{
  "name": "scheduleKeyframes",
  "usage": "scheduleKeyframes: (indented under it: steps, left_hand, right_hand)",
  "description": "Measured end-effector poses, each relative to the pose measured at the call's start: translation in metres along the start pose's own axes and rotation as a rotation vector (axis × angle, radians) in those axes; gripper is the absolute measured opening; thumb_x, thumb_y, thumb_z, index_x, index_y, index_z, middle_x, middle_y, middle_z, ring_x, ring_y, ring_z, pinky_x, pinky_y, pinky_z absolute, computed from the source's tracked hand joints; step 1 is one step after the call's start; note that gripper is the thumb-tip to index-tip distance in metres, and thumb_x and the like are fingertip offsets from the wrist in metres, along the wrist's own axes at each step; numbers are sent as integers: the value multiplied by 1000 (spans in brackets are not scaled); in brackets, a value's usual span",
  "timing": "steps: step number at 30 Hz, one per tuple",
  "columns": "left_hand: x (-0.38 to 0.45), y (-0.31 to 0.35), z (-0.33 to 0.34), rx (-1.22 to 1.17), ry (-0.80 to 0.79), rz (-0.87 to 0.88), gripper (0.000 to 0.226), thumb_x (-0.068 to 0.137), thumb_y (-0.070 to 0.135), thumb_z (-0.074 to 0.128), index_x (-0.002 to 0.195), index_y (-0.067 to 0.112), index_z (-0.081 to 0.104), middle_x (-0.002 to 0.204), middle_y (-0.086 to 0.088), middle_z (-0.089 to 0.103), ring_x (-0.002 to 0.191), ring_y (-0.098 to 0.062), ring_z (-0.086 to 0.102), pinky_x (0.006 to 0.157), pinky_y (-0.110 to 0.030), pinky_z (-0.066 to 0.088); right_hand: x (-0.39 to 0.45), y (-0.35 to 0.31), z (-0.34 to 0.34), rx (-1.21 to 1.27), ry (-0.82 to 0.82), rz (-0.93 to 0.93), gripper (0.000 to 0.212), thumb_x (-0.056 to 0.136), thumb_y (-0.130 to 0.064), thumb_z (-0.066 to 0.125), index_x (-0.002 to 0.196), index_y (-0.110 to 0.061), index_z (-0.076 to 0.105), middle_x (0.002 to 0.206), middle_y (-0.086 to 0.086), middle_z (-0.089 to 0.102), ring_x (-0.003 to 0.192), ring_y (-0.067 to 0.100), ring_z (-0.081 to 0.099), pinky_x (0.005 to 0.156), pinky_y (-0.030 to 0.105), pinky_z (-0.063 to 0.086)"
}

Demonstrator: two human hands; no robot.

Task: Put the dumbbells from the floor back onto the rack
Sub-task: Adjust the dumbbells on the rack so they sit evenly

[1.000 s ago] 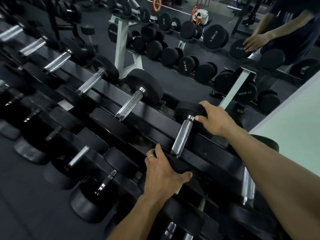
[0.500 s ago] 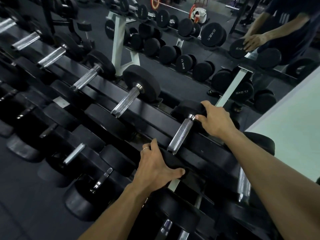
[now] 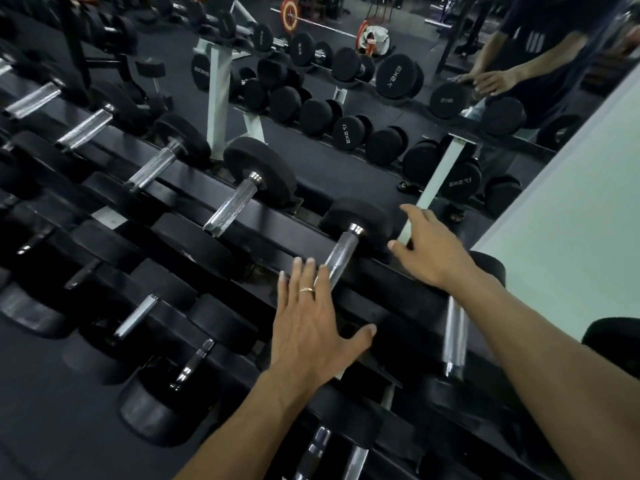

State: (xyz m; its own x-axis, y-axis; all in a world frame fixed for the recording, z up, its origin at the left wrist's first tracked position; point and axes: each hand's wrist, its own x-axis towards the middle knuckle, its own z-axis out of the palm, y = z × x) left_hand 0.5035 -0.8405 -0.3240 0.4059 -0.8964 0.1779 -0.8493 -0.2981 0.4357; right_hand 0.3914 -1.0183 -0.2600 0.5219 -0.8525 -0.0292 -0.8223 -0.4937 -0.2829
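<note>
Dumbbell (image 3: 341,258) sits on the rack (image 3: 377,278) top tier, both grips wide with nothing held: left hand (image 3: 311,327) flat at its near end, right hand (image 3: 429,251) beside its far head; best confirm both heads are cradled before releasing.

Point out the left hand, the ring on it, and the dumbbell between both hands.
left hand (image 3: 311,327), head view, back of the hand.
ring (image 3: 307,290), head view, gold band on a finger.
dumbbell (image 3: 341,258), head view, chrome handle.
</note>
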Motion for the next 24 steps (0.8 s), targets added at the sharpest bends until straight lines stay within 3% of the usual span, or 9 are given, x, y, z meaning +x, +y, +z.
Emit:
scheduleKeyframes:
  steps: [4, 7, 11, 15, 20, 24]
  left_hand:
    - [-22, 57, 18, -110, -28, 120, 98, 82, 74, 38, 152, 7, 21, 162, -12, 13, 150, -22, -8, 118, -38, -11]
    - [-44, 91, 39, -227, -182, 1, 102, 81, 76, 38, 154, 10, 11, 163, -8, 7, 150, -19, -11, 120, -38, -10]
    - [-74, 124, 58, -442, -335, -247, 119, 69, 81, 53, 154, 16, 1, 163, -5, 2, 150, -19, -8, 123, -38, 6]
    - [-84, 144, 64, -666, -333, -458, 130, 60, 72, 72, 153, 20, -2, 162, -8, 5, 149, -20, 6, 119, -34, 21]
    - [-80, 153, 69, -704, -313, -513, 130, 59, 61, 80, 153, 17, 2, 156, -12, 18, 142, -24, 26, 111, -31, 30]
    - [-76, 150, 71, -690, -338, -496, 131, 60, 59, 80, 153, 16, -2, 155, -14, 17, 141, -25, 27, 111, -29, 30]
  right_hand:
    - [-29, 53, -27, -26, 19, 94, 64, 95, -35, 56, 150, -13, 30, 154, 13, 34, 133, 36, 43, 108, 45, 39]
    - [-50, 86, -38, 15, 13, 145, 65, 95, -42, 55, 149, -13, 34, 151, 14, 40, 132, 34, 46, 107, 41, 38]
    - [-66, 108, -41, 92, -89, 93, 65, 94, -41, 59, 150, -20, 34, 146, 11, 47, 131, 31, 47, 106, 36, 35]
    - [-62, 115, -40, 101, -76, 62, 57, 93, -33, 64, 144, -19, 43, 132, 12, 59, 117, 31, 56, 97, 34, 40]
    - [-59, 122, -37, 135, -69, 74, 42, 93, -33, 63, 131, -19, 52, 114, 8, 64, 91, 22, 53, 82, 29, 38]
    - [-61, 130, -35, 142, -41, 80, 42, 93, -34, 63, 131, -19, 52, 114, 8, 64, 90, 20, 51, 81, 29, 38]
